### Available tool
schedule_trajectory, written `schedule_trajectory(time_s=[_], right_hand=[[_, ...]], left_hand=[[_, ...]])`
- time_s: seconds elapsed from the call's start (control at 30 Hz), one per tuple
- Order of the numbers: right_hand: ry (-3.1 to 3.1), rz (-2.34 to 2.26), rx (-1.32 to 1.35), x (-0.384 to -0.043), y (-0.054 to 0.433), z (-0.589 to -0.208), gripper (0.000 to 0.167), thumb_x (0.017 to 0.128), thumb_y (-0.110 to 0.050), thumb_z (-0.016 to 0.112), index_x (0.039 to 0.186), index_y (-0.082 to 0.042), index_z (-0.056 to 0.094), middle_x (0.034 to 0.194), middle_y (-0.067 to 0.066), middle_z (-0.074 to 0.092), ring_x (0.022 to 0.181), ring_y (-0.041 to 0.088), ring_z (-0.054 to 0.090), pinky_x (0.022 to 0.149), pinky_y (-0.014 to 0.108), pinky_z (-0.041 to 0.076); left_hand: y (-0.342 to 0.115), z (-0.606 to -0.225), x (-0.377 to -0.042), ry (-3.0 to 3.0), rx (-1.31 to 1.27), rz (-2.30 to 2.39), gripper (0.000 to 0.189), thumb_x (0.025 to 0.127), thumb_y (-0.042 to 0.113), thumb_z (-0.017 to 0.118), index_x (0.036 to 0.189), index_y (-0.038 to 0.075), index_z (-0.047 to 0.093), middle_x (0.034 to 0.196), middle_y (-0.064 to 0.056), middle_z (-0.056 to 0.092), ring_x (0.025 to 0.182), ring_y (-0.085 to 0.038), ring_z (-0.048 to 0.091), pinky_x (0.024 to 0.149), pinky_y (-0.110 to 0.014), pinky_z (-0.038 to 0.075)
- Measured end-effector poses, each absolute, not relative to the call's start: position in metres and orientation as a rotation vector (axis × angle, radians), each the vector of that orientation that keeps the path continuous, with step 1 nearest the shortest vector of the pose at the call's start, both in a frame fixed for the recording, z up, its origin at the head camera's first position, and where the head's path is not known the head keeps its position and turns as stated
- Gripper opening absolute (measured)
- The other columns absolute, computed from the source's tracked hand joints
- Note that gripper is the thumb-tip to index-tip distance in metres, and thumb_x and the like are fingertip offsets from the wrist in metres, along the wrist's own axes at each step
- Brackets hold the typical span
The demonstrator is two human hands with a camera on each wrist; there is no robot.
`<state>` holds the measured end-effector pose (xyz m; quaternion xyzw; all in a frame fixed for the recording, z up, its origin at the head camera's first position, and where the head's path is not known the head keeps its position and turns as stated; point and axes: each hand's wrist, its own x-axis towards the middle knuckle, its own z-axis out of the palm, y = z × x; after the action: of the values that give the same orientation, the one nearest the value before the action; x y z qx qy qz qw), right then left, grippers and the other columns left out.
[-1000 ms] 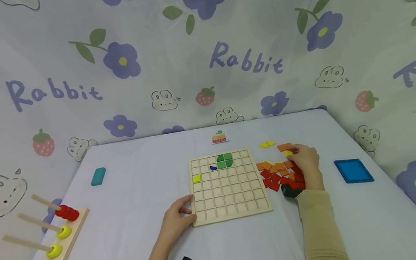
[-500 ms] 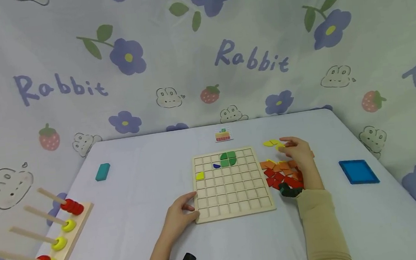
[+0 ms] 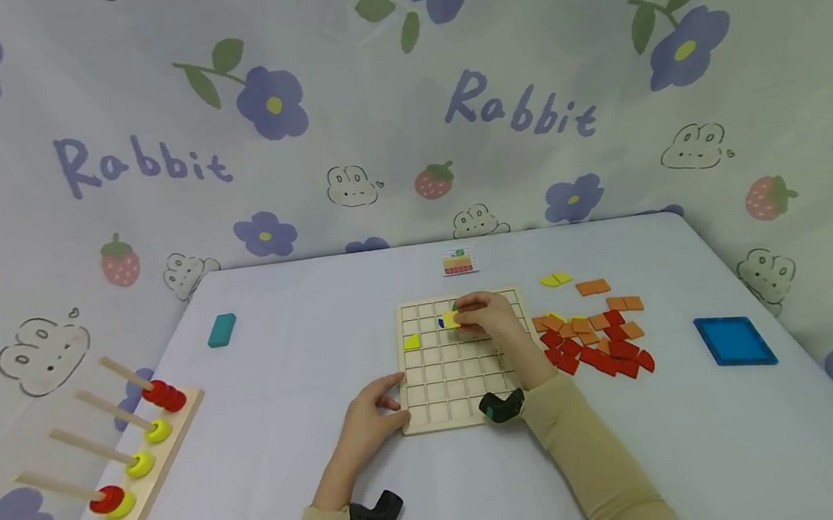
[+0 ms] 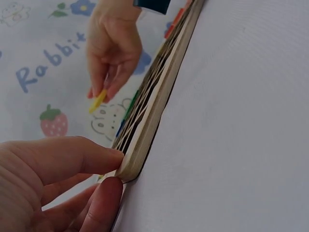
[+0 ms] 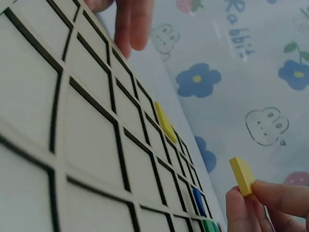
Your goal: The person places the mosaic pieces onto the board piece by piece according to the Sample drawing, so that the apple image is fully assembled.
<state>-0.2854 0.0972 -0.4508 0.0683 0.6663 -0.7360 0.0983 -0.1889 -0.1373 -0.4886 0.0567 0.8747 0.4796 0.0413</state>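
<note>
My right hand (image 3: 488,318) pinches a yellow tile (image 5: 242,175) between thumb and fingers, above the far part of the wooden grid board (image 3: 437,392). The tile is apart from the board in both wrist views. My left hand (image 3: 371,411) rests against the board's left edge near its front corner, thumb and index fingertips touching the rim (image 4: 145,140). In the grid lie another yellow tile (image 3: 412,342), a small blue piece (image 5: 198,201) and green pieces (image 5: 209,225). The right hand hides most of the green ones in the head view.
Right of the board lie loose red pieces (image 3: 599,359), orange pieces (image 3: 592,286) and yellow pieces (image 3: 556,279). A pattern card (image 3: 458,262) lies behind it. A blue tray (image 3: 736,340) is far right, a teal block (image 3: 222,330) left, beside a ring-and-peg stand (image 3: 144,479).
My right hand has moved left from the loose pieces to above the board, bringing the yellow tile. My left hand stays at the board's edge. The head view has shifted slightly.
</note>
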Motion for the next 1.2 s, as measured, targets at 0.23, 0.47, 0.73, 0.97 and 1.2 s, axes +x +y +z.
schedule_trajectory(time_s=[0.23, 0.47, 0.73, 0.97, 1.2], right_hand=[[2.129, -2.082, 0.205, -0.284, 0.063, -0.464, 0.024, 0.08, 0.006, 0.065, 0.104, 0.008, 0.062, 0.097, 0.016, 0.062, 0.074, 0.018, 0.064, 0.068, 0.031, 0.053], [2.334, -2.028, 0.16, -0.278, 0.051, -0.473, 0.015, 0.078, 0.005, 0.068, 0.093, 0.005, 0.065, 0.087, 0.015, 0.063, 0.074, 0.021, 0.064, 0.065, 0.028, 0.053], [2.718, -1.751, 0.046, -0.277, 0.045, -0.474, 0.009, 0.076, -0.001, 0.07, 0.085, -0.003, 0.067, 0.079, 0.007, 0.064, 0.069, 0.017, 0.061, 0.062, 0.028, 0.051], [2.961, -1.459, -0.021, -0.279, 0.041, -0.477, 0.009, 0.076, -0.006, 0.07, 0.084, -0.009, 0.069, 0.077, 0.002, 0.064, 0.073, 0.016, 0.058, 0.066, 0.032, 0.047], [2.982, -1.443, -0.027, -0.277, 0.04, -0.477, 0.009, 0.075, -0.003, 0.071, 0.083, -0.007, 0.068, 0.074, 0.002, 0.061, 0.069, 0.016, 0.055, 0.065, 0.031, 0.045]], left_hand=[[-0.137, -0.49, -0.19, 2.683, 0.179, 1.455, 0.057, 0.068, 0.004, 0.071, 0.123, 0.009, 0.058, 0.08, -0.002, 0.058, 0.073, -0.014, 0.05, 0.062, -0.025, 0.04], [-0.135, -0.49, -0.19, 2.683, 0.172, 1.457, 0.056, 0.068, 0.003, 0.071, 0.123, 0.009, 0.059, 0.079, -0.001, 0.058, 0.073, -0.013, 0.05, 0.06, -0.024, 0.04], [-0.136, -0.489, -0.19, 2.704, 0.174, 1.452, 0.056, 0.068, 0.003, 0.071, 0.123, 0.009, 0.059, 0.079, -0.001, 0.058, 0.073, -0.013, 0.051, 0.06, -0.024, 0.04], [-0.135, -0.489, -0.19, 2.711, 0.179, 1.451, 0.056, 0.068, 0.002, 0.071, 0.122, 0.009, 0.059, 0.079, -0.001, 0.058, 0.072, -0.013, 0.051, 0.06, -0.024, 0.04], [-0.135, -0.489, -0.19, 2.713, 0.177, 1.445, 0.056, 0.068, 0.002, 0.071, 0.122, 0.009, 0.06, 0.076, 0.0, 0.058, 0.071, -0.013, 0.05, 0.06, -0.024, 0.04]])
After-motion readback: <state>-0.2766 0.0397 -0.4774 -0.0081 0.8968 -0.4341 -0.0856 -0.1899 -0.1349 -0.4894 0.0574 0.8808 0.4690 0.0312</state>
